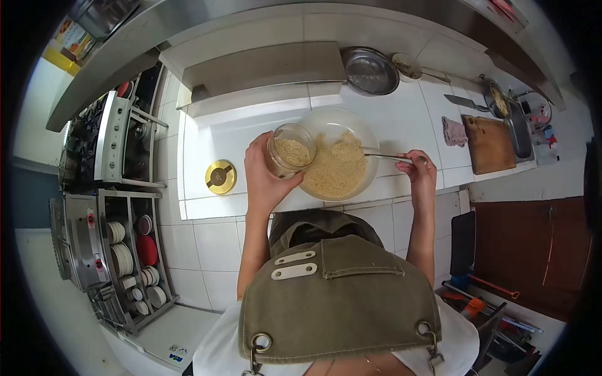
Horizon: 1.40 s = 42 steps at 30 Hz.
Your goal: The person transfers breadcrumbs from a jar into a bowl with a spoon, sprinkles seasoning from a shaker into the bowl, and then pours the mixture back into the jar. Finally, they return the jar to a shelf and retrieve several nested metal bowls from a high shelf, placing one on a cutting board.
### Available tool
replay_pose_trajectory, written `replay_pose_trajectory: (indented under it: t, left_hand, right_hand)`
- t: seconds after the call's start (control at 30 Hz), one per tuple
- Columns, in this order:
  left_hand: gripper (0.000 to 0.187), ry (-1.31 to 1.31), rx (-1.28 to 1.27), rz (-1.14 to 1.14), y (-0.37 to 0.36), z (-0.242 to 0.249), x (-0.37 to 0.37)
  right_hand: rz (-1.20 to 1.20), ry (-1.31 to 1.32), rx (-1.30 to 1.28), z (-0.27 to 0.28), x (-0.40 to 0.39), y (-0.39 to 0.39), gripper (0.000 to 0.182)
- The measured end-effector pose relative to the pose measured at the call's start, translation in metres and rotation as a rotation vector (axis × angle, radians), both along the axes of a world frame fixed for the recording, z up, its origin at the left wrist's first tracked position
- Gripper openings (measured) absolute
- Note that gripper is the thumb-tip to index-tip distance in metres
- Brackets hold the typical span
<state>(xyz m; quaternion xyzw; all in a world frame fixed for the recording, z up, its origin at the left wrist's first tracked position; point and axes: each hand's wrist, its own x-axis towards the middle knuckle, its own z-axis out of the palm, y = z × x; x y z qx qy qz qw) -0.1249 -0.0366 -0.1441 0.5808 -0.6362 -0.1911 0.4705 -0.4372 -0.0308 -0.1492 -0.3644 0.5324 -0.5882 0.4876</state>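
My left hand [268,172] is wrapped round a glass jar [292,150] partly filled with pale tan crumbs, tilted at the left rim of a large bowl. The white bowl [360,122] sits on the tiled counter and holds a heap of the same-looking crumbs [335,172]. Between the fingers of my right hand [417,168] is the handle of a metal spoon [384,155]; its head lies among the crumbs and is mostly covered by them. A gold lid [220,177] with a dark band rests on the counter, left of my left hand.
Behind the bowl stands a round metal pan [370,71], beside a small strainer [407,66]. To the right lie a knife [466,102], a pink cloth [454,131] and a wooden cutting board [490,144]. A stove [113,138] and a dish rack [135,250] are at the left.
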Motion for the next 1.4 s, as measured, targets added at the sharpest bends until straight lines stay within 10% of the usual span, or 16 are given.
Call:
replay_pose_trajectory:
  t: [0.57, 1.4]
  left_hand:
    - [0.084, 0.023, 0.032, -0.115, 0.002, 0.008, -0.017]
    - [0.085, 0.202, 0.027, 0.072, 0.006, -0.003, 0.015]
  right_hand:
    - [0.208, 0.162, -0.232, 0.06, 0.067, 0.011, 0.02]
    - [-0.038, 0.108, -0.009, -0.071, 0.023, 0.064, 0.025]
